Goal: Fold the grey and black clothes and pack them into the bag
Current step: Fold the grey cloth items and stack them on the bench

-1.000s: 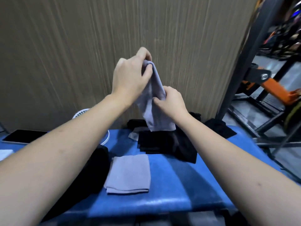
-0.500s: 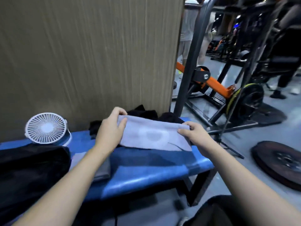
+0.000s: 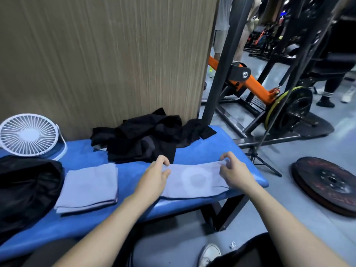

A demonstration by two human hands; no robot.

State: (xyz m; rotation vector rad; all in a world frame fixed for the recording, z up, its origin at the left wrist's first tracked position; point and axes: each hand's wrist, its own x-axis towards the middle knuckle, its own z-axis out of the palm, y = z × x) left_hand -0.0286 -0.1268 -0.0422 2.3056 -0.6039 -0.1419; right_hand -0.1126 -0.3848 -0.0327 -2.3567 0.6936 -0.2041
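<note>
Fingers (image 3: 224,157) of right hand (image 3: 234,171) and left hand (image 3: 157,173) curled, pinching far corners of grey cloth (image 3: 194,180) flat on padded blue bench (image 3: 192,153) (glossy vinyl). Wood-grain wall behind, gym floor at 3 o'clock. Cloth smooth, pale ring print. Black clothes (image 3: 146,137) crumpled at 12; folded grey cloth (image 3: 90,186), black bag (image 3: 25,189) at 9.

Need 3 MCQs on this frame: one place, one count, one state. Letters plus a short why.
1. The white fan stands:
A. left end of the blue bench
B. on the floor
C. on the black clothes pile
2. Grey garments on the bench:
A. one
B. two
C. four
3. The grey garment with the ring print is:
A. in the black bag
B. lying flat, pinched by both hands
C. held up in the air

A: fan sits by the bag.
B: the folded grey garment plus the printed one.
B: left hand and right hand pinch its ends.
</note>
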